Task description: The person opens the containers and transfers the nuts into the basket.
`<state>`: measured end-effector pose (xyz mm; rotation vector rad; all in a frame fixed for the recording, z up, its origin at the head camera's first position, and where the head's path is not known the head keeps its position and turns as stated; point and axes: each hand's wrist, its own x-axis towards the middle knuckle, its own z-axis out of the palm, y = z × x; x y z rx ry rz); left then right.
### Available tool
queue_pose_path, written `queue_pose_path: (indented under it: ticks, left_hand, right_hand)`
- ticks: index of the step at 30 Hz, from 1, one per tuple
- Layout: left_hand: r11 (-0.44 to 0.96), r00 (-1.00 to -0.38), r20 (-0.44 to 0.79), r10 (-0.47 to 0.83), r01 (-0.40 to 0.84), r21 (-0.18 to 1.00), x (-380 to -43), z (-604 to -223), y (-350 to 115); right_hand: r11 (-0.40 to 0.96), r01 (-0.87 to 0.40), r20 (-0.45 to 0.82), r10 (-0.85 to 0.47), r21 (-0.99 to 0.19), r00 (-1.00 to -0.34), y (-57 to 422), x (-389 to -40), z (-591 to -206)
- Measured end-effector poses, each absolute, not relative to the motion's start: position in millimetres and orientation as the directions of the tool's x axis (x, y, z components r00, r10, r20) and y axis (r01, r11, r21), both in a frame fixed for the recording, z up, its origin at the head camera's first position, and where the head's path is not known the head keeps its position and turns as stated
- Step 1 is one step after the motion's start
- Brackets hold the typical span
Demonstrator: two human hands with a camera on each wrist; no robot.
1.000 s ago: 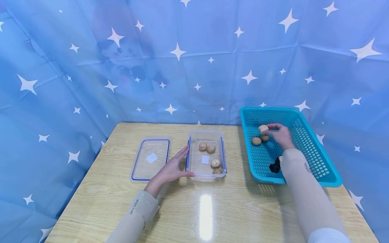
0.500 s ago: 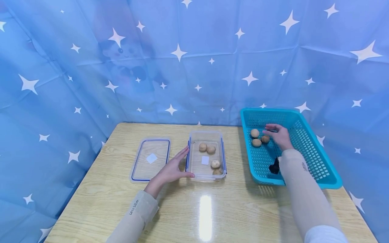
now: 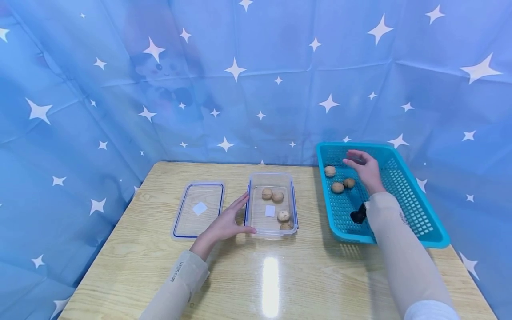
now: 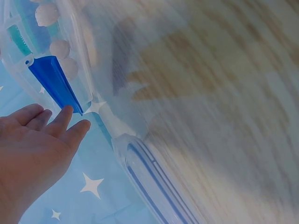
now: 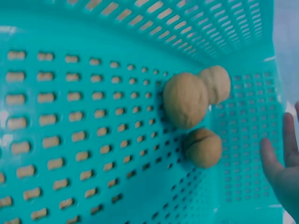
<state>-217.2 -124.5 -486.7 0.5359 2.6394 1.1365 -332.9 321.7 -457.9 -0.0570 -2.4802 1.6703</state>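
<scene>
My left hand (image 3: 225,223) rests against the left side of a clear plastic box (image 3: 271,179), its fingers extended along the wall and the thumb at the near corner. Several walnuts (image 3: 278,196) lie inside that box. In the left wrist view, the fingertips are right at a blue side clip (image 4: 55,84). Over the back part of a turquoise basket (image 3: 425,209), my right hand (image 3: 366,171) hovers with nothing in its loosely bent fingers. Three walnuts sit in the basket: one pale walnut (image 3: 330,171) by the left wall, a second walnut (image 3: 338,187) and a darker walnut (image 3: 349,183) nearer the middle.
A clear lid (image 3: 196,227) with a blue seal lies flat left of the box. Behind the wooden table (image 3: 236,275) hangs a blue star-patterned curtain (image 3: 256,89). A black object (image 3: 358,215) shows at the right wrist, over the basket.
My right hand has let go of a walnut, which has shifted to the left wall inside the basket. The hand has then moved back a little. My left hand stays put.
</scene>
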Motion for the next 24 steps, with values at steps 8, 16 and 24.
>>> queue_pose_path:
  ticks: [8,16,24]
  left_hand:
    - [0.634,-0.91,-0.05,0.412,0.247,0.733,-217.6,-487.2,-123.9]
    - [0.636,-0.911,-0.055,0.409,0.241,0.733,-218.5,-487.4,-124.2]
    - [0.632,-0.911,-0.055,0.408,0.238,0.738,-217.3,-486.8,-124.3]
  right_hand:
    - [0.296,-0.078,0.107,0.084,-0.952,-0.991,305.6,-328.3,-434.9]
    - [0.267,-0.1,0.119,0.054,-0.959,-0.991,280.9,-317.3,-403.6]
    - [0.219,-0.156,0.162,0.007,-0.963,-0.987,260.5,-320.1,-391.1]
